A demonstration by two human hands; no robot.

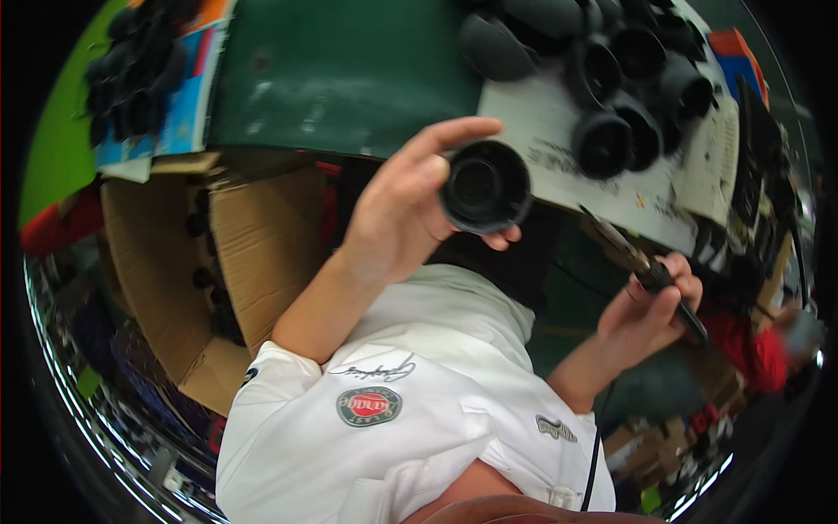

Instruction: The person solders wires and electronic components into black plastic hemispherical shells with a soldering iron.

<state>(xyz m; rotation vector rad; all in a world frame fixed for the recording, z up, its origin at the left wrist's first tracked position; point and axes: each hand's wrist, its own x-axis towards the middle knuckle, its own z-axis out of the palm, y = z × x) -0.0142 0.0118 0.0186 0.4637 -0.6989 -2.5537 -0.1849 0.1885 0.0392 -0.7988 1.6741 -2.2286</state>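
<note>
Held up in front of my body, a round black plastic cup [485, 187] has its open mouth and dark, ringed inside facing the camera. My left hand [393, 205] is closed around its left side, thumb and fingers at its rim and wall. Off to the right, my right hand [642, 314] grips a slim hand tool [621, 247] by its black handle. The tool's pointed metal front slants up and left, apart from the cup. Its exact kind is not clear.
Several similar black cups [602, 144] lie piled on a pale printed sheet [524, 122] at the bench's right. The bench top [349, 74] is green. An open cardboard box [262, 244] with black parts stands at left. More black parts [140, 79] lie far left.
</note>
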